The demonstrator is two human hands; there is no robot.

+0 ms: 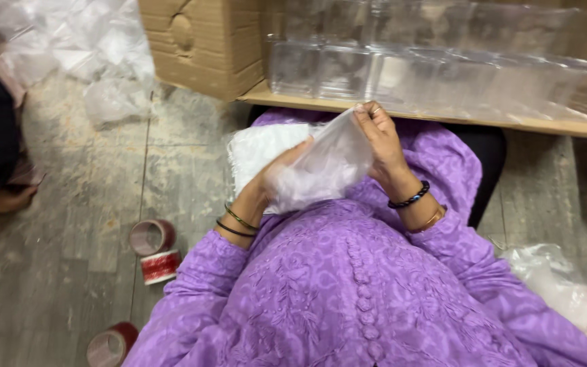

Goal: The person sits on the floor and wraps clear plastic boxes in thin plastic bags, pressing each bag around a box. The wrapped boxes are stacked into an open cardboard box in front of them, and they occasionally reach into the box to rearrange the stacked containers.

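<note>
The person sits on the floor and holds one thin clear plastic bag (324,166) over the lap, in front of the chest. The left hand (276,173) is partly behind the bag, its fingers curled around the lower left side of it. The right hand (382,139) pinches the top edge of the bag between thumb and fingers, closed on the film. Under the bag, on the purple dress (348,285), lies a white folded cloth (259,149); its left edge hangs just past the knee.

In front, very near the hands, the long edge of a low wooden board (443,119) crosses the view, and on it stands a row of clear plastic boxes (348,68); they are blurred, so the count cannot be told. A cardboard carton (198,41) stands at the left end of the board. There is little free space between the hands and this edge.

On the left the grey floor (83,204) is more open. Three rolls of red tape (152,236) lie there: two beside the left elbow, one at the bottom edge. Crumpled clear bags (96,47) are piled at top left, another plastic bag (558,278) at the right.
</note>
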